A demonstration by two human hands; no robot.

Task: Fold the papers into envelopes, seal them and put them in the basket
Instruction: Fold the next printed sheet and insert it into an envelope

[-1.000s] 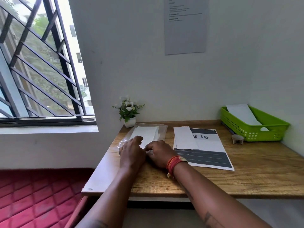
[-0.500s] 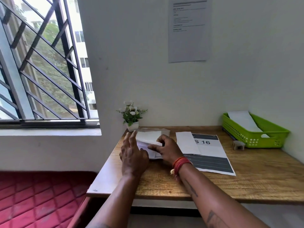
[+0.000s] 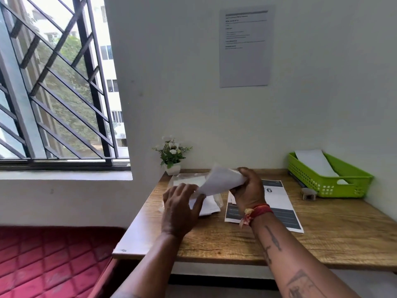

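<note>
The right hand (image 3: 247, 188) holds one white sheet of paper (image 3: 219, 181) lifted above the bench (image 3: 236, 244); its fingers are curled round the right end of the sheet, which hangs tilted, with its lower left corner pointing down toward the left hand (image 3: 182, 207). The left hand lies with relaxed, spread fingers on the stack of white papers (image 3: 206, 206), and its fingertips are just at the lower edge of the lifted sheet; I cannot tell if they touch it. The stack rests partly in a clear plastic wrapper (image 3: 187, 178) near the left back corner of the bench. To the right of the stack lies a printed sheet (image 3: 279, 207) with dark bands and a big number. The green basket (image 3: 326, 181) stands at the far right of the bench, near the wall, with a white envelope (image 3: 313, 162) leaning inside it. A small object (image 3: 308, 194) sits just in front of the basket; it is too small to name. A small potted plant (image 3: 173, 155) stands at the back by the wall corner.
</note>
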